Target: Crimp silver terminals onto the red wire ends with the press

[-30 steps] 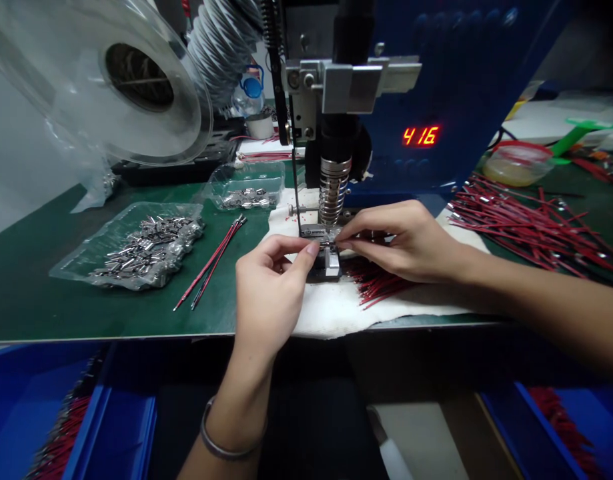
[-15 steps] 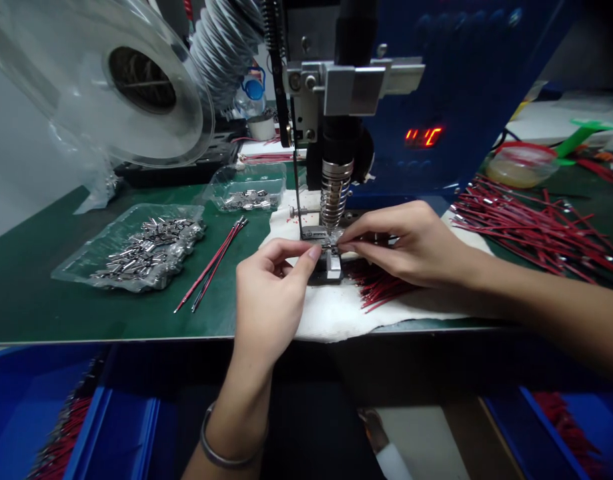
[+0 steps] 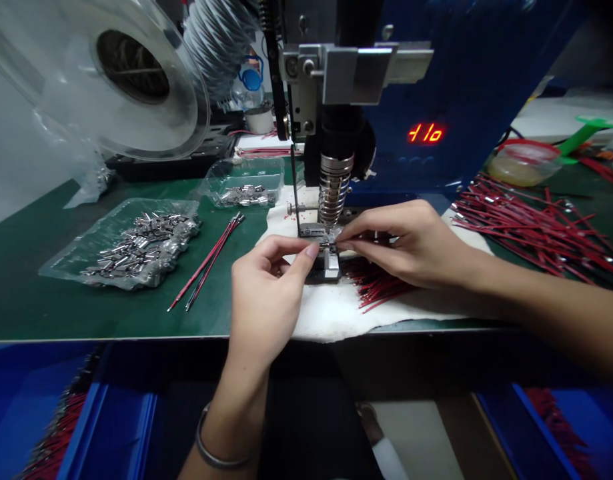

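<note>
My left hand [image 3: 269, 287] is closed in a pinch at the left side of a small metal fixture [image 3: 331, 263], with a tiny silvery metal part [image 3: 323, 247] at the fingertips. From the right, my right hand [image 3: 411, 243] pinches at the same fixture; what lies between its fingers is too small to make out. Directly above the fingertips hangs the spring-wrapped head [image 3: 335, 190] of a blue machine [image 3: 466, 87]. A bundle of red wires [image 3: 379, 287] lies beneath my right hand on a white cloth [image 3: 326, 317].
To the left, a clear tray [image 3: 61, 267] holds many small metal parts, with a smaller clear tray [image 3: 219, 173] behind. A few red and dark wires [image 3: 206, 263] lie beside them. At right is a heap of red wires [image 3: 531, 230]. Blue bins [image 3: 111, 433] sit below the table edge.
The view has shifted slightly. Both hands stay pinched at the fixture, almost unmoved. The machine's red display shows different characters.
</note>
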Motion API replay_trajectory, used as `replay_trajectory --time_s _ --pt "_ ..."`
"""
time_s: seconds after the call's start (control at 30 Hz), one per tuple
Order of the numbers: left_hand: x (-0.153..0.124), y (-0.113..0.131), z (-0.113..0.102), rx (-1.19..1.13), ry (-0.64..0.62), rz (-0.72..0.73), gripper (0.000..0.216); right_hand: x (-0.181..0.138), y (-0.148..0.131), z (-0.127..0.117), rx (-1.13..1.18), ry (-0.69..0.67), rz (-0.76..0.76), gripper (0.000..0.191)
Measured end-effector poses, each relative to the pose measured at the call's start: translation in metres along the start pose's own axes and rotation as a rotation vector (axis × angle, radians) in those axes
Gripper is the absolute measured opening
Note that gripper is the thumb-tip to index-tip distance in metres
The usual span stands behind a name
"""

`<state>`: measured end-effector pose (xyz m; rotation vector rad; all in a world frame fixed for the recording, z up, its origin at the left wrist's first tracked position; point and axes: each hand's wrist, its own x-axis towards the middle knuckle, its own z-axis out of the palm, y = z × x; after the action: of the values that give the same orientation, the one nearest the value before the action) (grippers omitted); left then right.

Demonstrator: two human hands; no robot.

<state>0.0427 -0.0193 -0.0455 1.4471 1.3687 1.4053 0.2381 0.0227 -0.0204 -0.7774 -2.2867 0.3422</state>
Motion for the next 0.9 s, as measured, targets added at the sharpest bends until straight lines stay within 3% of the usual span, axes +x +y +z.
replay_trajectory --time_s 0.9 --pt "-0.0007 0.0005 -0.0020 0.042 -0.009 0.002 0.015 0.0006 -0.0015 -0.0007 -0.062 -0.022 -0.015 0.014"
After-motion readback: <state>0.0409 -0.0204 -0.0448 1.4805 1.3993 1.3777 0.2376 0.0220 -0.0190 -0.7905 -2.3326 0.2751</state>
